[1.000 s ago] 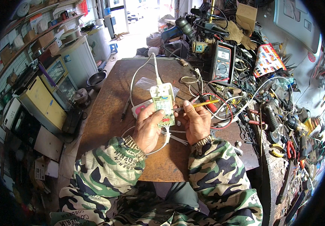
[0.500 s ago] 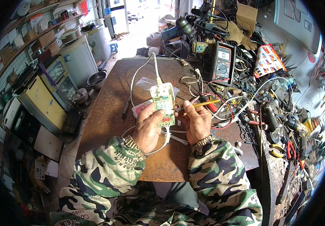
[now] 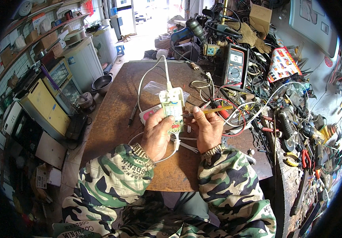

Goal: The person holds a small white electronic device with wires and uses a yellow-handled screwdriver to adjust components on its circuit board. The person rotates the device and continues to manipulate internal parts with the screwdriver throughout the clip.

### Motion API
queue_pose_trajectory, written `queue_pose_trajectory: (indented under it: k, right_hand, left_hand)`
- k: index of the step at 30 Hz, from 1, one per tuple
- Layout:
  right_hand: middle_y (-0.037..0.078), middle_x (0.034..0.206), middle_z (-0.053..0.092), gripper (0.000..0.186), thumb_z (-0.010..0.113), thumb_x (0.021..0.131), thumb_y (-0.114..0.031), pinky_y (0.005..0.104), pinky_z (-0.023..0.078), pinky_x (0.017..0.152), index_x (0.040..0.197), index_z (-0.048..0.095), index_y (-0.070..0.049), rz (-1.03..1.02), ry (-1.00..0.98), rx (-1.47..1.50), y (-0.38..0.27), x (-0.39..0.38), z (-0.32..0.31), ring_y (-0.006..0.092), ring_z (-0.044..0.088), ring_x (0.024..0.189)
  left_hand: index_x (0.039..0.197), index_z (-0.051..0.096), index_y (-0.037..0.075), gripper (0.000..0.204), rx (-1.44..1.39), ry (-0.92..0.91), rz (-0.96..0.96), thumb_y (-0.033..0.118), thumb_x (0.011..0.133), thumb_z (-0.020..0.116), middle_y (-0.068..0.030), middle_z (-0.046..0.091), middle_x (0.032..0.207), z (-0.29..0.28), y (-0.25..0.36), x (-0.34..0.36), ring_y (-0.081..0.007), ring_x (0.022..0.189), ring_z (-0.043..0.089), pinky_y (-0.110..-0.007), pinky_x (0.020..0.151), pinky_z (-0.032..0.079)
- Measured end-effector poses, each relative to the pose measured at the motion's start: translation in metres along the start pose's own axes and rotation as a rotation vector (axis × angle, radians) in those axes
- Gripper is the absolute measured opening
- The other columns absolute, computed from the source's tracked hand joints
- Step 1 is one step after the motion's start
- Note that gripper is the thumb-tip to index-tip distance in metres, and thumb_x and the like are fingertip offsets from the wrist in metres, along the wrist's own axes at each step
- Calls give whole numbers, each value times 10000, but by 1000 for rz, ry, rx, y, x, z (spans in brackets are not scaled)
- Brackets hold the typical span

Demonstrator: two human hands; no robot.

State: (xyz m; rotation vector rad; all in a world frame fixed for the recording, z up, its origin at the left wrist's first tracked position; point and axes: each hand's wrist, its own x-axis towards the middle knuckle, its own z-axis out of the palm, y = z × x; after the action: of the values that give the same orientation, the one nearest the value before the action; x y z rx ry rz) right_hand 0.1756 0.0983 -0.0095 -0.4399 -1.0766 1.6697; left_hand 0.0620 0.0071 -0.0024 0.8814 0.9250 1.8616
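Note:
My left hand [image 3: 156, 133] grips a small opened white power adapter [image 3: 172, 104] with a green circuit board showing, held above the brown wooden table [image 3: 115, 119]. A white cable [image 3: 151, 73] runs from its top toward the far edge. My right hand [image 3: 208, 130] holds a thin yellow-handled tool [image 3: 212, 111], its tip touching the right side of the adapter. A white and pink cover piece [image 3: 148, 114] lies on the table just behind my left hand. Both sleeves are camouflage.
A multimeter [image 3: 235, 67] stands at the back right amid tangled wires. Pliers and other hand tools [image 3: 303, 156] crowd the right bench. A black pen-like tool [image 3: 132, 114] lies left of the adapter. Microwave ovens [image 3: 44, 107] and a metal bowl [image 3: 101, 82] sit on the left.

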Motion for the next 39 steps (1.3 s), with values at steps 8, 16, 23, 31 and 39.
queue_pose_trajectory:
  k: [8, 16, 23, 31, 39]
  right_hand:
    - [78, 784, 665, 145, 678, 908, -152, 316, 586, 673, 888, 624, -19, 82, -15, 12, 1, 1, -1, 182, 679, 741]
    - [75, 770, 659, 149, 676, 908, -151, 303, 564, 635, 873, 630, -14, 219, -37, 160, -4, 3, -2, 172, 649, 680]
    - [16, 682, 578, 147, 669, 915, -159, 310, 575, 636, 838, 611, -47, 249, -40, 188, -7, 2, -1, 161, 621, 645]
    - [15, 683, 573, 175, 669, 917, -176, 304, 584, 637, 820, 587, -55, 269, -27, 153, -8, 1, -2, 158, 613, 635]
    - [43, 734, 636, 167, 714, 882, -163, 256, 468, 519, 867, 643, -13, 237, -24, 158, 0, 3, -7, 163, 643, 632]
  left_hand:
    - [1277, 524, -31, 335, -43, -29, 14, 67, 959, 487, -124, 629, 1174, -3, -2, -1, -214, 1033, 627, -357, 933, 494]
    - [1289, 512, -37, 343, -90, -55, -45, 55, 963, 451, -133, 634, 1163, 4, 11, -4, -212, 1016, 631, -343, 933, 490]
    - [1300, 510, -34, 368, -79, -92, -37, 99, 958, 488, -145, 627, 1203, 2, 11, -3, -252, 1048, 636, -372, 937, 495]
    - [1316, 498, -25, 376, -93, -87, -64, 92, 958, 486, -149, 619, 1219, 0, 10, -4, -262, 1061, 634, -380, 943, 496]
    - [1313, 499, -24, 373, -78, -79, -48, 95, 960, 485, -147, 620, 1215, 0, 9, -3, -256, 1050, 635, -375, 931, 501]
